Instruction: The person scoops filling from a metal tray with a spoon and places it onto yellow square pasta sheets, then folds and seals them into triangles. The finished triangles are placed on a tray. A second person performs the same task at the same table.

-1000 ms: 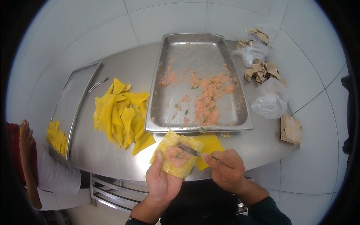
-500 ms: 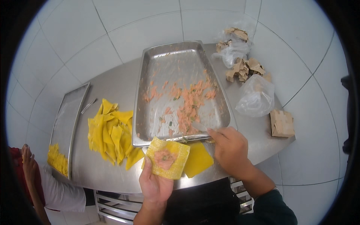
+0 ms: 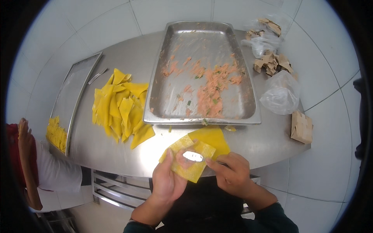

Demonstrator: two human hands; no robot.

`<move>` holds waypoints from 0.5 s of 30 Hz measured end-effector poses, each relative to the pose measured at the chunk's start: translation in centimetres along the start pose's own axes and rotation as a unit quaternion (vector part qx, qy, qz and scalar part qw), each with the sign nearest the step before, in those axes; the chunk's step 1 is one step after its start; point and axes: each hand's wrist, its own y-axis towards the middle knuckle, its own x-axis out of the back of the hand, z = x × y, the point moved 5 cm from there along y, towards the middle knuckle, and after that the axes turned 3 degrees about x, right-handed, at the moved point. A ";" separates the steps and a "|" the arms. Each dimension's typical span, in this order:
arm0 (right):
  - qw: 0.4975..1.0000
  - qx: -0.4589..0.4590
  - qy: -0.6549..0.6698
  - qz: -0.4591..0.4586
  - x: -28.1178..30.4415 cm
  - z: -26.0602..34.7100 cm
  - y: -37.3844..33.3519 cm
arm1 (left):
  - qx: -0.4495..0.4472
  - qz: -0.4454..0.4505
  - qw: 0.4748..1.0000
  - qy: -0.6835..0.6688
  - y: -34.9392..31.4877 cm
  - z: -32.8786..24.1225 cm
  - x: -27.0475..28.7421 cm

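Observation:
My left hand (image 3: 169,178) holds a yellow square dough wrapper (image 3: 200,169) from below and by its left edge. Pink filling (image 3: 185,160) lies at the wrapper's middle. In my right hand (image 3: 233,174) is a metal utensil (image 3: 193,156) with a rounded, shiny end; spoon or knife I cannot tell. That end rests over the filling, hiding part of it. Behind my hands, another flat yellow wrapper (image 3: 213,139) lies on the steel table. Beyond it stands a deep steel tray (image 3: 202,121) with pink filling flecked with green (image 3: 211,95) spread over its bottom.
Yellow folded dough pieces (image 3: 120,106) are heaped left of the tray. Farther left are a fork (image 3: 97,76) and a shallow tray (image 3: 79,91) with small yellow pieces. Plastic bags (image 3: 281,93), torn brown paper (image 3: 274,63) and a cardboard box (image 3: 301,127) sit right. A person (image 3: 25,163) is at far left.
My right hand has brought the utensil out of the steel tray and over the wrapper, onto the filling. The wrapper has turned in my left hand. The view has shifted, too.

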 end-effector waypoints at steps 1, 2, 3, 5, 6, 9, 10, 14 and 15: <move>1.000 -0.005 0.006 -0.015 0.0 -0.2 -0.2 | 0.004 -0.011 1.000 0.001 0.0 -0.1 0.3; 1.000 -0.007 0.014 -0.022 0.1 -0.3 -0.4 | 0.004 -0.017 1.000 0.000 0.1 -0.3 0.6; 0.999 -0.017 0.020 -0.032 0.3 -0.5 -0.6 | -0.005 -0.026 1.000 -0.008 0.1 -0.6 1.0; 1.000 -0.016 0.013 -0.010 0.6 0.0 -1.2 | -0.013 -0.050 0.998 -0.027 0.0 -1.0 1.8; 1.000 -0.013 0.004 -0.016 0.8 0.2 -1.4 | -0.013 -0.046 0.998 -0.038 -0.1 -1.0 1.9; 0.998 0.028 0.026 0.059 -1.0 1.2 -1.7 | 0.026 -0.058 0.997 -0.053 -0.6 0.1 2.0; 0.996 0.055 0.015 0.067 -1.4 1.5 -1.8 | 0.047 -0.053 0.996 -0.054 -0.7 0.6 1.8; 0.994 0.059 0.075 0.045 -1.7 1.1 -1.5 | 0.079 -0.047 0.996 0.000 -1.1 1.9 1.8; 0.993 0.035 0.099 0.052 -1.6 0.8 -1.5 | 0.086 -0.066 0.994 0.017 -1.3 2.1 2.1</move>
